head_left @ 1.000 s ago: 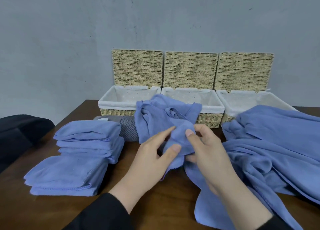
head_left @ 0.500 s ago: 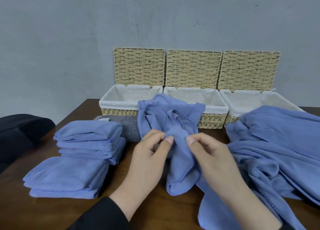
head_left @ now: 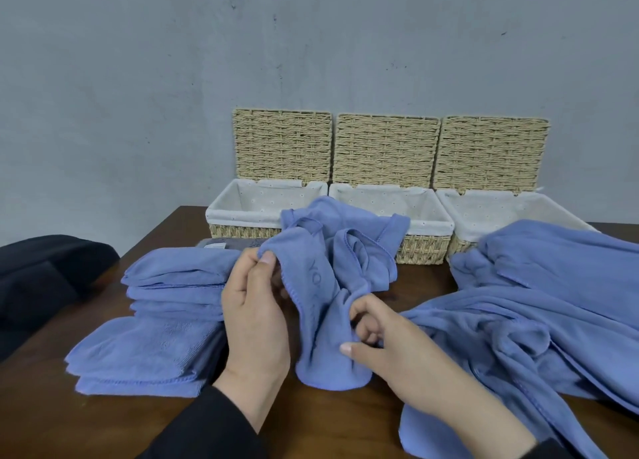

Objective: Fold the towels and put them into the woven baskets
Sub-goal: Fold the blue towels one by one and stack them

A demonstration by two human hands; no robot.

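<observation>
Currently: folded towel stack point(head_left: 166, 317) at left on the table point(head_left: 114, 420). Left hand point(head_left: 254, 317) grip pinches the crumpled blue towel point(head_left: 332, 285) at its upper edge; right hand point(head_left: 390, 344) grip curled round its lower part. Three open woven baskets point(head_left: 425, 247) behind, unfolded towel pile point(head_left: 539, 313) at right.

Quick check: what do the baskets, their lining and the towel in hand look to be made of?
Baskets: pale tan woven fibre, maybe straw or paper rope; a matte plaited weave shows. Lining: thin white cloth with small dots or eyelets, likely cotton. Towel: soft blue fabric with a stitched hem, probably microfibre.
</observation>
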